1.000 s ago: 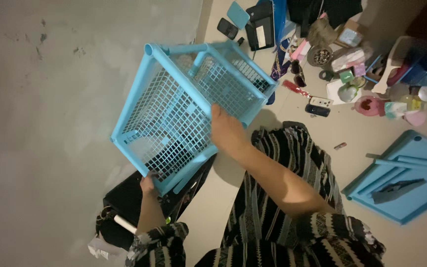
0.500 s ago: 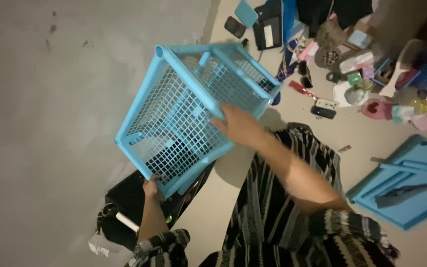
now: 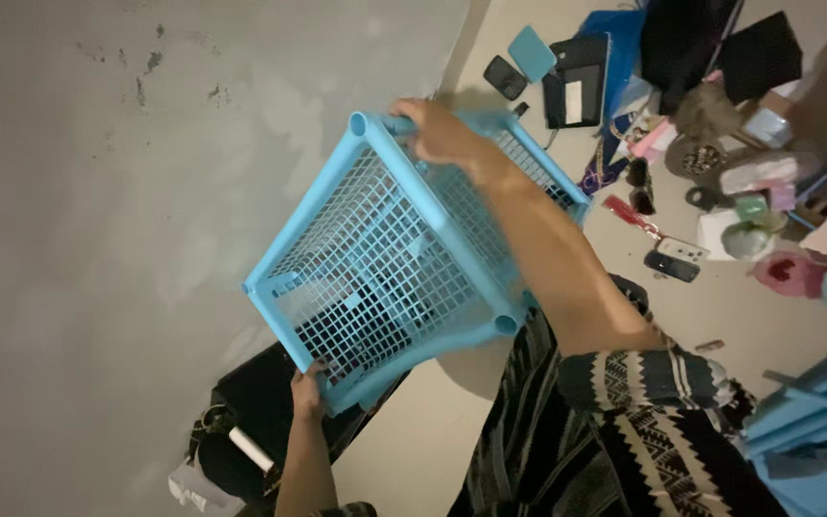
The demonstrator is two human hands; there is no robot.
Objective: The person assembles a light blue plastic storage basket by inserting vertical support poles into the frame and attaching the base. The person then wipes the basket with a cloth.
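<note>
Blue plastic mesh rack (image 3: 394, 258) held tilted above the floor, near the grey wall (image 3: 98, 239). Right hand (image 3: 442, 134) grasps its top corner; left hand (image 3: 306, 393) grips the bottom edge, above a black bag (image 3: 241, 421).

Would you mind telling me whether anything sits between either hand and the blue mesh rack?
Nothing visible does. The right hand already grips the far top rail of the rack, and the left hand holds its near bottom edge. Both touch the plastic directly.
</note>
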